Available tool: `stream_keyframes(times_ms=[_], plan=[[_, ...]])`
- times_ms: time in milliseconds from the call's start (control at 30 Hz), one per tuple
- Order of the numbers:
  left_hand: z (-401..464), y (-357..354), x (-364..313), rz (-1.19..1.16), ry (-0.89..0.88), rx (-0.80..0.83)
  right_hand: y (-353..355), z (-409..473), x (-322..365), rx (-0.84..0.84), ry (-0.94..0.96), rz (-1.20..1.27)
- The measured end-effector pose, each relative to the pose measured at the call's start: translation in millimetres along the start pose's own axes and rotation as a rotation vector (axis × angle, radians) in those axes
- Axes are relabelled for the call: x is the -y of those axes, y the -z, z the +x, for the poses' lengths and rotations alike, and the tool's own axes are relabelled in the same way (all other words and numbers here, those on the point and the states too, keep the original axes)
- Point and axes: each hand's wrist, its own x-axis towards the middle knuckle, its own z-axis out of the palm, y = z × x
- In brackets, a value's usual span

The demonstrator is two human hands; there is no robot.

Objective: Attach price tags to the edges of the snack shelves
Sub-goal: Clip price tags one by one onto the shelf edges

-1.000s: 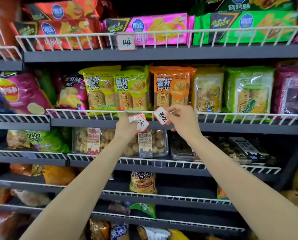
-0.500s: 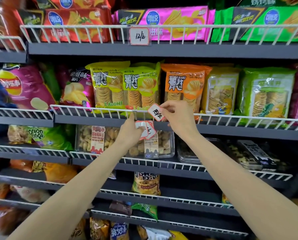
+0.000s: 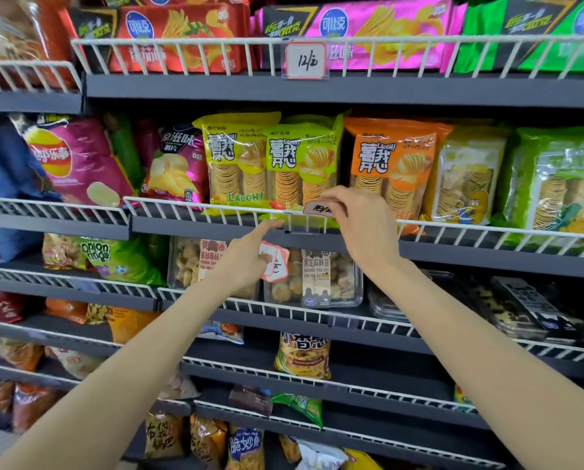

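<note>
My right hand pinches a white price tag with a red border at the top of the white wire rail of the middle snack shelf, just above a clear tag holder clipped to that rail. My left hand grips a small stack of spare price tags in its curled fingers, and its index finger points up and touches the left edge of the holder. On the top shelf rail hangs a mounted price tag reading 12.
Chip bags in yellow-green and orange stand right behind the rail. Clear boxes of biscuits fill the shelf below. More wire-fronted shelves with snack packs run left, right and down. Pink chip boxes sit on top.
The right hand has brought its tag down onto the top of the rail over the clear holder. The left index finger has stretched up to the holder. The camera moved closer.
</note>
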Motion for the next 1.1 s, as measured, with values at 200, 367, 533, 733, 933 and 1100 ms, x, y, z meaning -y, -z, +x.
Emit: stream_keyframes(times_ms=[200, 367, 533, 733, 933, 1100], plan=[[4, 11, 4, 0.030, -0.039, 0.036, -24, 8, 2, 0.008, 0.098, -0.176], [5, 14, 3, 0.035, -0.053, 0.047, -37, 3, 0, 0.079, 0.148, -0.118], [5, 13, 5, 0.024, -0.066, 0.052, -41, -4, -1, 0.140, 0.162, -0.210], [6, 13, 6, 0.021, -0.076, 0.055, -39, -9, 4, 0.128, 0.189, -0.317], [5, 15, 5, -0.002, -0.080, 0.070, -36, -8, 9, 0.197, 0.181, -0.351], [6, 16, 4, -0.005, -0.079, 0.074, -38, -12, 10, 0.225, 0.149, -0.369]])
